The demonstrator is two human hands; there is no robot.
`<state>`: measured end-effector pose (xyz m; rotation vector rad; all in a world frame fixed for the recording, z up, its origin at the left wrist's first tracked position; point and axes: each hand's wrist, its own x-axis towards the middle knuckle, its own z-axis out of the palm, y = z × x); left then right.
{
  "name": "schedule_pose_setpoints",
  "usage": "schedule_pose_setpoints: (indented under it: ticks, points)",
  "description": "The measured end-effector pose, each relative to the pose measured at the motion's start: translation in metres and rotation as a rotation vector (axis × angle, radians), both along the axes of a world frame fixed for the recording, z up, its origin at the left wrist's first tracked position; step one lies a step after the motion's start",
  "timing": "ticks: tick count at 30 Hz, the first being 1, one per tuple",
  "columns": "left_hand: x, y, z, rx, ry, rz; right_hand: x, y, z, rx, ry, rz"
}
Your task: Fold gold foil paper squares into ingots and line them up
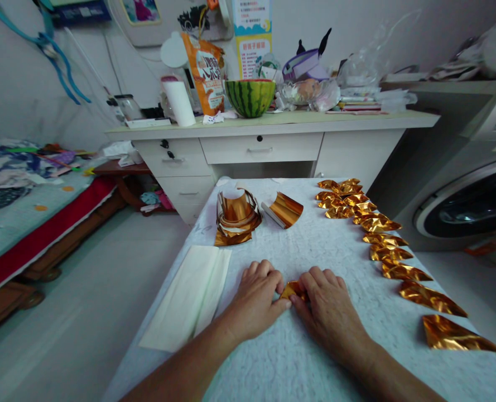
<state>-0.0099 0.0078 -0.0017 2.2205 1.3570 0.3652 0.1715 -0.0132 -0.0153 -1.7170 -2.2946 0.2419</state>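
Gold foil (pixel 292 290) lies between the left hand (pixel 262 290) and right hand (pixel 329 298), both grips pinching it, visible length running crosswise between the worktop's (pixel 268 363) side edges.

It's a home, clearly: a bed (pixel 25 220) over on the left, a washing machine (pixel 440 131) away to the right, a cut watermelon (pixel 250 99) above white drawers (pixel 231 146) between them!

held foil (pixel 292 290) shiny gold; folded foil pieces (pixel 434 298) same gold; paper sheets (pixel 184 296) cream; table cover (pixel 314 241) pale blue-grey, mottled; watermelon (pixel 250 99) green, dark-striped; bag (pixel 208 72) orange.
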Motion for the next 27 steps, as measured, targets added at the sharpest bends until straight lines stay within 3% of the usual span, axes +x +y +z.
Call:
schedule_pose_setpoints:
  ticks: [10, 27]
  points:
    - [-0.002, 0.005, -0.003, -0.073, 0.019, -0.007, 0.003, 0.002, 0.003, -0.001, -0.022, -0.015]
    - [-0.002, 0.005, 0.004, -0.107, 0.007, -0.016, 0.045, 0.007, -0.009, 0.051, 0.046, -0.008]
